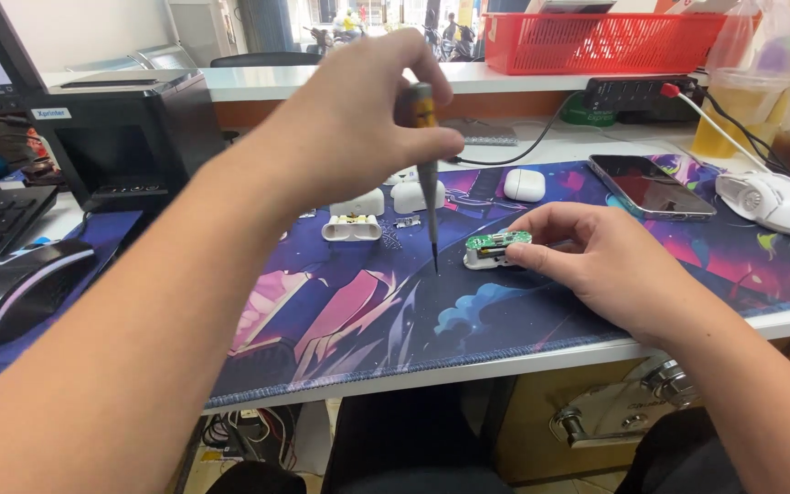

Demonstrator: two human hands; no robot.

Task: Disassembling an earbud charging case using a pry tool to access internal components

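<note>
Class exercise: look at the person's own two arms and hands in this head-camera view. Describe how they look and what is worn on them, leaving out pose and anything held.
Both arms are bare along all that shows: no sleeve is visible on either forearm. The left hand and right hand wear no gloves. No rings, watch, bracelet or markings can be seen on the fingers or wrists. Fingernails appear short and unpainted.

Screwdriver [428,174] left of circuit board [497,241]
</note>
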